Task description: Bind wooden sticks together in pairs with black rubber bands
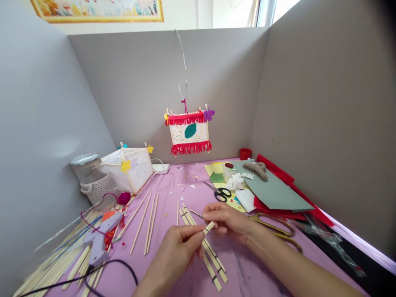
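A black-marked wooden stick (209, 227) is pinched now between thumb and fingers of the left hand (177, 245), above similar marked sticks (211, 272) laid on the purple tablecloth (168, 206), while a slim tool (195, 213) is gripped by the closed fingertips of the right hand (229, 220).

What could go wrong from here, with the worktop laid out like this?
The black-marked sticks lie side by side close to the left hand, so a bump might scatter them. The black cord loops beside the left forearm; a snag could drag the lavender glue gun. The black-handled scissors lie just beyond the right hand and might nick it.
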### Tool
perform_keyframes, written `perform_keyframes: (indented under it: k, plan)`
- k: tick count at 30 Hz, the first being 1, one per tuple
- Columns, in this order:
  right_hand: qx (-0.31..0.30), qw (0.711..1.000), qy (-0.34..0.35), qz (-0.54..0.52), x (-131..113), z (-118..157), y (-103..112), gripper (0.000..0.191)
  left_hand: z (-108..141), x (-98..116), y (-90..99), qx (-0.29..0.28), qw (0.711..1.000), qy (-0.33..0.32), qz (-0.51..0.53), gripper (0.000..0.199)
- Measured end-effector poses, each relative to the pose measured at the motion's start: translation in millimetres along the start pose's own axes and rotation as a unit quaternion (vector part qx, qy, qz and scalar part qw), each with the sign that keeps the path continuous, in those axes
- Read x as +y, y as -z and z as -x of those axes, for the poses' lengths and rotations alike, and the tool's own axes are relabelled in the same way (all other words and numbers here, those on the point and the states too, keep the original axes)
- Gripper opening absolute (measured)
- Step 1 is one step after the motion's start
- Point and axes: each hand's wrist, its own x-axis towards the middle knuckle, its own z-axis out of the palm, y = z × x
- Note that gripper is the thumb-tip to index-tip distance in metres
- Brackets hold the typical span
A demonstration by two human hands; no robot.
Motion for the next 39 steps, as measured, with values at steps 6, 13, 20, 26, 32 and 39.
perform_keyframes:
  k: [6,13,20,26,32,39]
  plan:
    - [0.061,0.922,0.187,0.333,-5,8,-3,0.015,-7,-11,-1.4,0.038,0.999,0.010,-0.012,0.034]
    - [0.130,0.820,0.351,0.433,16,10,-27,0.017,-11,-5,-0.5,0.096,0.985,0.012,0.141,0.041]
    - [0.097,0.974,0.155,0.132,20,-5,-25,0.022,-9,-6,11.4,0.126,0.964,-0.024,0.235,0.047]
    - [0.019,0.999,0.026,-0.039,3,-2,-5,0.014,-3,-1,11.5,0.050,0.983,-0.013,0.179,0.051]
    - [0.033,0.999,-0.012,0.022,-3,2,3,0.007,-2,4,1.4,0.029,0.997,0.042,0.056,0.045]
    - [0.060,0.996,0.003,0.068,-2,2,3,0.008,-5,3,-1.1,0.059,0.997,0.045,-0.008,0.036]
